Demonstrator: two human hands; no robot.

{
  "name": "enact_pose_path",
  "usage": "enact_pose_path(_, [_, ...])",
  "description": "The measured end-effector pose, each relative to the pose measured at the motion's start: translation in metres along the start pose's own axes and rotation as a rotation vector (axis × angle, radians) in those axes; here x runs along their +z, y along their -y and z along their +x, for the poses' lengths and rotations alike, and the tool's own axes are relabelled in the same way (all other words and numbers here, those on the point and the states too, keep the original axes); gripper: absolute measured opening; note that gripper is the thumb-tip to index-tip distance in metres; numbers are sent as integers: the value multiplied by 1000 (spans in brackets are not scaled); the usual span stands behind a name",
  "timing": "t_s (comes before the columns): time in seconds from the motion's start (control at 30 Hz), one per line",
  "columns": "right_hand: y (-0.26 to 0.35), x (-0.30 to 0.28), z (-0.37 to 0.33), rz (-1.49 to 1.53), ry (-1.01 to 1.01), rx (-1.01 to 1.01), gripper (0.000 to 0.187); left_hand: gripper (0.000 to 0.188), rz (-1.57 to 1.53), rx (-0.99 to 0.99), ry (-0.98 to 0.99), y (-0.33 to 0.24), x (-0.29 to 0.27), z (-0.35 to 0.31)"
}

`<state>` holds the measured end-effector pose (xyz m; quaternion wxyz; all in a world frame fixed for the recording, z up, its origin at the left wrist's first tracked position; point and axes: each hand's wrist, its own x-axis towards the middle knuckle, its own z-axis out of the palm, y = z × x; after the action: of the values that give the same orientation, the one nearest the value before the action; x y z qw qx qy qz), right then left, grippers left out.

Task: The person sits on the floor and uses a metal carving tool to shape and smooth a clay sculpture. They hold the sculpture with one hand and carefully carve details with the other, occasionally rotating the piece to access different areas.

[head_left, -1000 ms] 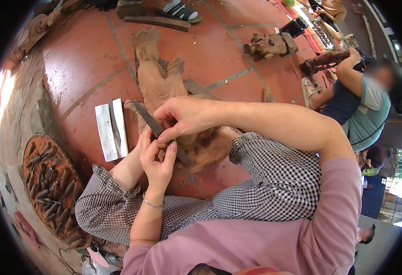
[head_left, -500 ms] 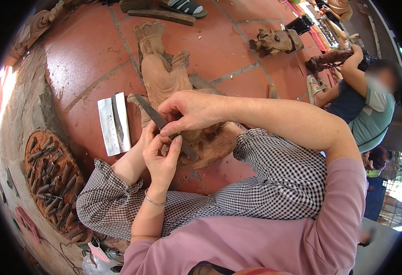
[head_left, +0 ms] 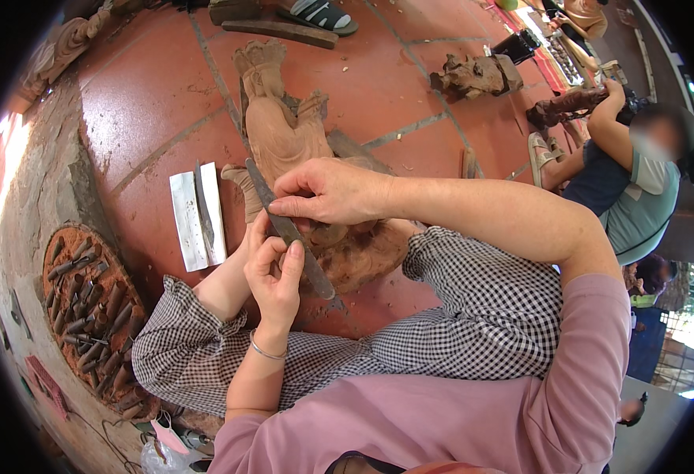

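A long, flat grey file (head_left: pixel 290 231) with rounded ends slants between my hands, above a carved wooden figure (head_left: pixel 281 134). My left hand (head_left: pixel 274 280) grips its lower half between thumb and fingers. With thumb and fingertips my right hand (head_left: pixel 335 191) pinches the file nearer its upper end. The figure lies on the tiles, its crowned head pointing away from me and its rough base between my legs. My hands and the file hide part of its lower body.
Left of the figure lies white folded paper (head_left: pixel 183 217) with a dark strip on it. A round tray (head_left: pixel 130 272) of carving tools sits at the left. A rough wood carving (head_left: pixel 473 77) lies far right, near a seated person (head_left: pixel 647 197) holding a dark carving.
The file has turned in my fingers, so its broad face now shows. My right hand has shifted slightly up along it; my left hand stays on the lower half.
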<state>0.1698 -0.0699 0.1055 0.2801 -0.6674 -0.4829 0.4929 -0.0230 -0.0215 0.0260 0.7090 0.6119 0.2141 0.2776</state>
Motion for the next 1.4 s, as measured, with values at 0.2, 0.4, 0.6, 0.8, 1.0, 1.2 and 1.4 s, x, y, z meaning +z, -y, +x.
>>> enact_pose_path(0.2, [1,0,-1,-37,-11,1,30,23,-16,10,12,-1,1,1])
enact_pose_path(0.4, [1,-1,-1,-74,-31,-18,32,23,-42,-4,2,-1,3,1])
enact_pose_path(0.6, [-1,-1,-2,-60,-28,-55,33,23,-22,-2,-16,2,2,1])
enact_pose_path(0.8, [1,-4,-1,-53,47,-51,32,21,112,75,-30,-2,6,4])
enact_pose_path(1.0, [7,-6,-4,-29,79,-32,27,21,169,79,-8,-5,7,4])
enact_pose_path(1.2, [9,-7,-4,-22,90,-43,29,21,177,88,10,-5,7,4])
enact_pose_path(1.4, [4,-5,-2,-22,88,-72,29,21,152,69,-2,-7,8,3])
